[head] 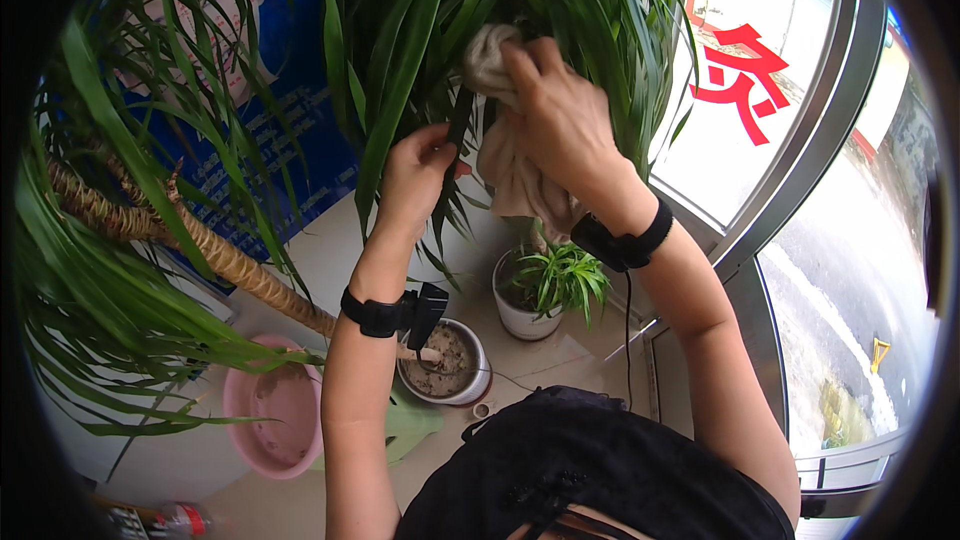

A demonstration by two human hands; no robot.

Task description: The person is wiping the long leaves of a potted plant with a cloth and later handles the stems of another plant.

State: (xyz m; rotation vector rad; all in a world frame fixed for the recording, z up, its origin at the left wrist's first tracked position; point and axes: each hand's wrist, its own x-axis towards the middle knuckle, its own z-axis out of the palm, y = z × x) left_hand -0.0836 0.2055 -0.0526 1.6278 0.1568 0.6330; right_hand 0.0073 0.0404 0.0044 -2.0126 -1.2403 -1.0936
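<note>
My right hand grips a beige cloth, bunched at its top and hanging in folds below. The cloth meets the upper part of a long dark leaf, and whether it wraps fully around the leaf is hidden. Lower on the same leaf, my left hand pinches it between thumb and fingers. Both hands are at the lower edge of a dense crown of strap-shaped green leaves on a tall potted plant. A black strap with a small device circles each wrist.
A ringed plant trunk slants from the left towards a white pot of soil. Another white pot holds a small leafy plant. A pink basin stands beside a light green stool. Glass door panels line the right side.
</note>
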